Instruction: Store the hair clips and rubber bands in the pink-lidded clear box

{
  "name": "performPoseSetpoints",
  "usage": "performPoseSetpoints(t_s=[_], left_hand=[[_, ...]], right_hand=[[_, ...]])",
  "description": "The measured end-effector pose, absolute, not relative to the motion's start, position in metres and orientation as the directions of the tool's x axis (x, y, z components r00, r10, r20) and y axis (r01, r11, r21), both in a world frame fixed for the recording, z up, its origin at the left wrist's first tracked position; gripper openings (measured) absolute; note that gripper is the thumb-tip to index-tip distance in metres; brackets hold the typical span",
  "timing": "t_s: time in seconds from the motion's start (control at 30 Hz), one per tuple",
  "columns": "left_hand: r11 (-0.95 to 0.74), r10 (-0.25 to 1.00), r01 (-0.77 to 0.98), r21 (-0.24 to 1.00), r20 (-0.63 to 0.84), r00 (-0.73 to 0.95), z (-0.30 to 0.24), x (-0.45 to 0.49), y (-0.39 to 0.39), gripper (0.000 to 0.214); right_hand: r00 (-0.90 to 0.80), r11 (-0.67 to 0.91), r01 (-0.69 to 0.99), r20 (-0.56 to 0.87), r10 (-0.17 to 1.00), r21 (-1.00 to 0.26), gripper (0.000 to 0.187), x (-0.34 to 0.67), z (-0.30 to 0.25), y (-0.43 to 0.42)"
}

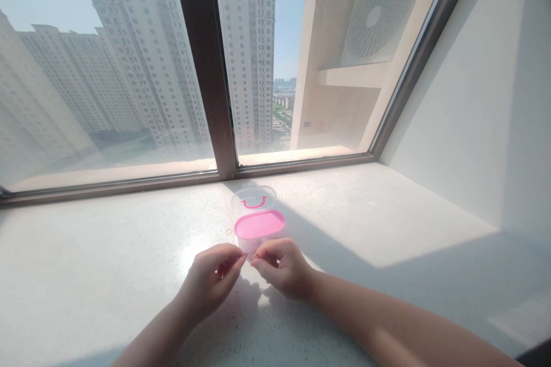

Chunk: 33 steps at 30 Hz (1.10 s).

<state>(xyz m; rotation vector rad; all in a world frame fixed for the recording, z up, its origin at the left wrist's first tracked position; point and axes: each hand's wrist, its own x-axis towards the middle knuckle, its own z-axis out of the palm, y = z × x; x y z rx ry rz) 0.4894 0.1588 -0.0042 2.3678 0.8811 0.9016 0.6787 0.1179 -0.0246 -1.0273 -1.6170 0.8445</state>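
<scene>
Left hand (215, 275) and right hand (283, 268) pinched, close together, above pale speckled sill (129, 252).
Left holds tiny dark item (245, 255); right, thin curved item (255, 256); both indistinct, just before oval pink-lidded plastic tub (260, 225).

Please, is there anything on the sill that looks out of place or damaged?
One small oddity: a thin ring lies loose on the sill, left of the pink lid, not touching it. I see no spill or damage.
</scene>
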Motion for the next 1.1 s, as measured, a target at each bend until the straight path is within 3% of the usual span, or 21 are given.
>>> performPoseSetpoints(t_s=[1.1], left_hand=[[-0.703, 0.690, 0.396, 0.591, 0.432, 0.581, -0.0091, 0.4880, 0.1598, 0.022]], right_hand=[[-0.128, 0.396, 0.209, 0.377, 0.917, -0.894, 0.026, 0.6796, -0.0247, 0.1194]])
